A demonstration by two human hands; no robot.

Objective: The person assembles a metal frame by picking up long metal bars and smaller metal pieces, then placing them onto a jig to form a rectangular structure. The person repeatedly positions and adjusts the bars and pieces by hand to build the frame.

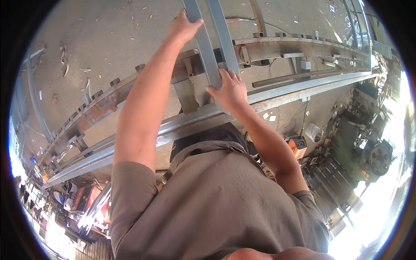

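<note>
Two grey square steel tubes run away from me side by side, a left tube [207,52] and a right tube [224,34] with a narrow gap between them. Near the top of the view, my left hand [183,28] is closed round the left tube, its thumb over the upper face. Closer to my body, my right hand [232,90] grips the same tube near its near end, thumb on the left side and fingers in the gap. Beneath that end, a long shiny steel tube [303,85] lies crosswise. My right hand partly hides the right tube's near end.
A rusty crosswise beam [299,53] with small brackets passes under the tubes. Upright metal frames [32,86] stand at far left. Behind me to the right are a white bucket [313,132], an orange-and-black box [297,146] and a green machine with a wheel [378,159].
</note>
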